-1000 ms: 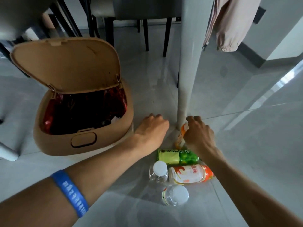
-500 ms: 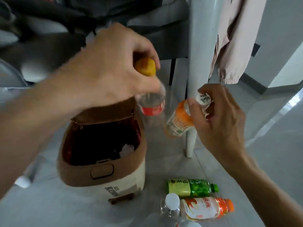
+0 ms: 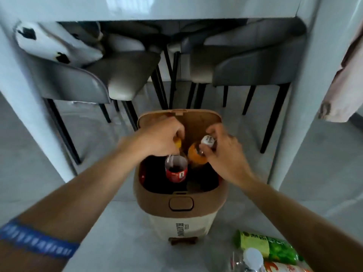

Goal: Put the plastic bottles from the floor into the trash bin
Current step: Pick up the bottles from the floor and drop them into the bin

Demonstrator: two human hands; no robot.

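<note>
- Grey tiled floor (image 3: 102, 228) under a white table (image 3: 176, 8); grey chairs (image 3: 245, 61) with black legs tucked beneath it, a black-and-white cushion (image 3: 53, 44) on the left chair.
- Pink garment (image 3: 341, 91) hangs at the right edge, beside the white table leg (image 3: 298, 99).
- Trash bin (image 3: 181, 207) stands on the floor in front of us, tan top, cream lower body with dark lettering; lid (image 3: 188, 118) flipped up and open at the back, dark red liner inside.
- Our left hand (image 3: 157, 140) is clenched around the yellow cap of a clear bottle (image 3: 176, 169) with a red label; the bottle hangs neck-up over the bin opening, its lower part at rim level or just inside, we cannot tell which.
- Our right hand (image 3: 222, 152) pinches the white cap of an orange bottle (image 3: 196, 156); this bottle is tilted, held above the back of the opening, just beside the red-label one.
- Blue wristband (image 3: 35, 244) on the left forearm.
- On the floor at lower right, near the bin's base: a green-labelled bottle (image 3: 269, 248) lying on its side, a clear bottle with a white cap (image 3: 252, 259) just beside it, and an orange-and-white bottle (image 3: 284, 268) cut off by the bottom edge.
- Our right forearm crosses above these floor bottles.
</note>
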